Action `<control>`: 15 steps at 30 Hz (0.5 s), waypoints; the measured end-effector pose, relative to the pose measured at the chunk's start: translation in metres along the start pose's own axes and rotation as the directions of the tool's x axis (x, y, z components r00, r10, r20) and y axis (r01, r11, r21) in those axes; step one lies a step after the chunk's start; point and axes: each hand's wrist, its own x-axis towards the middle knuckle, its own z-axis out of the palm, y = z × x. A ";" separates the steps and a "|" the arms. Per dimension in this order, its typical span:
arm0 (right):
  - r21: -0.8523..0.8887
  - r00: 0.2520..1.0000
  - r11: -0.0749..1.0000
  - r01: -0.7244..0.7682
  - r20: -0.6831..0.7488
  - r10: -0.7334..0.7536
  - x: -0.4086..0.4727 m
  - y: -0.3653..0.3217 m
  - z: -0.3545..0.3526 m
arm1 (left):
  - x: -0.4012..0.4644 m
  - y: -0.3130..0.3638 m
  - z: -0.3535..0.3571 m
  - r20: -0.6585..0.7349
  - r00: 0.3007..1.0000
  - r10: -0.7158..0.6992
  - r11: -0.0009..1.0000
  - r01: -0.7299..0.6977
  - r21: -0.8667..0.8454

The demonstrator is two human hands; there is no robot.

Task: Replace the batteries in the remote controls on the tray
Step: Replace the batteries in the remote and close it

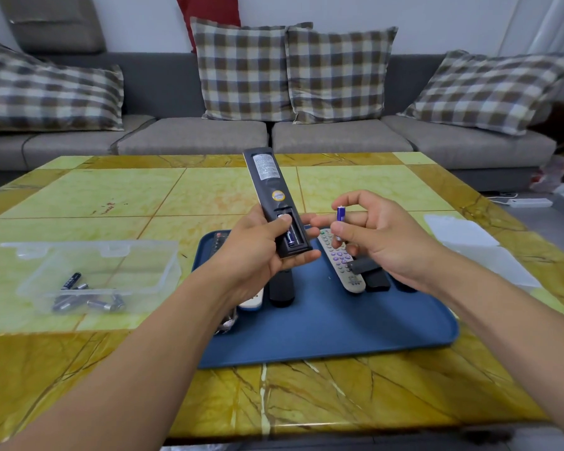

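My left hand (pixel 258 252) grips a black remote (pixel 269 190) held back side up above the blue tray (pixel 339 330). Its battery compartment is uncovered, and one purple battery (pixel 290 238) sits inside, under my thumb. My right hand (pixel 381 236) pinches a second purple battery (pixel 340 219) upright between thumb and fingers, just right of the remote. On the tray lie a grey remote with purple buttons (pixel 341 262), black remotes (pixel 282 289) and a white one (pixel 251 302), partly hidden by my hands. A small black cover piece (pixel 365 265) rests across them.
A clear plastic box (pixel 88 278) with several batteries stands on the yellow tiled table (pixel 111 196) at left. A clear sheet (pixel 476 245) lies at right. A grey sofa (pixel 192 138) with checked cushions runs behind the table.
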 end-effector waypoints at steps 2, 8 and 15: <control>-0.040 0.996 0.998 0.043 -0.075 -0.046 0.000 -0.002 0.001 | 0.000 0.000 0.000 0.008 1.000 -0.011 1.000 0.011 -0.008; -0.178 0.959 0.956 0.232 -0.121 -0.255 -0.007 -0.011 0.018 | -0.002 0.001 0.004 0.010 0.995 -0.103 0.991 0.103 -0.089; -0.420 0.856 0.800 0.428 -0.095 -0.509 -0.013 -0.012 0.035 | -0.002 0.000 0.006 0.029 0.991 -0.128 0.989 0.130 -0.067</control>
